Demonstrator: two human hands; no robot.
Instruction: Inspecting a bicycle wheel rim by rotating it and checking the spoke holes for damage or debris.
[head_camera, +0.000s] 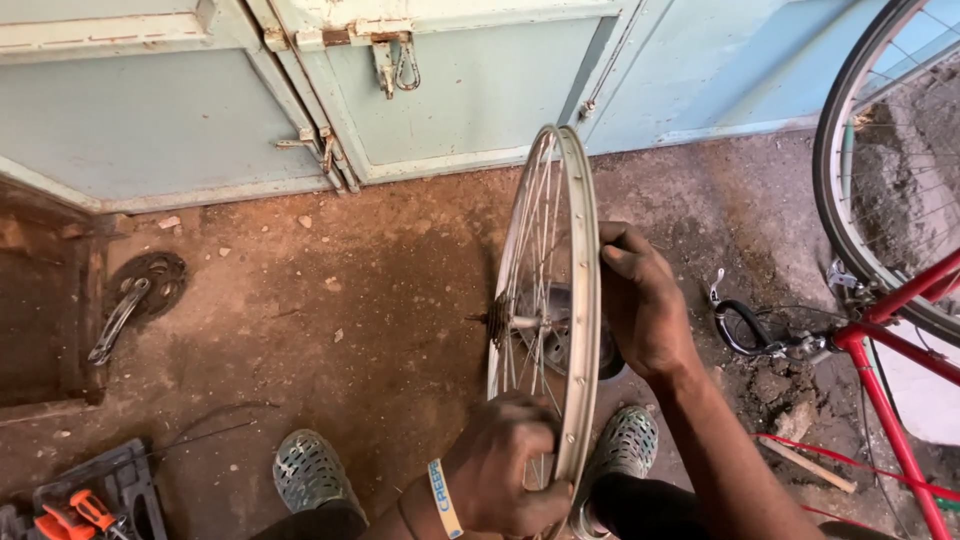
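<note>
Left hand (510, 465) curled shut around bare wheel rim (580, 300) at its near bottom edge, by spokes. Right hand (640, 300) clamped over rim's right side, fingers wrapped on it. We see wheel standing upright on edge above dirt floor (350, 300), between our feet. Red bicycle frame (890, 340) right; crank arm (120, 315) left.

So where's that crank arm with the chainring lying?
The crank arm with chainring lies flat on the dirt floor at the left of the head view, below the pale blue doors, well left of the wheel.
</note>
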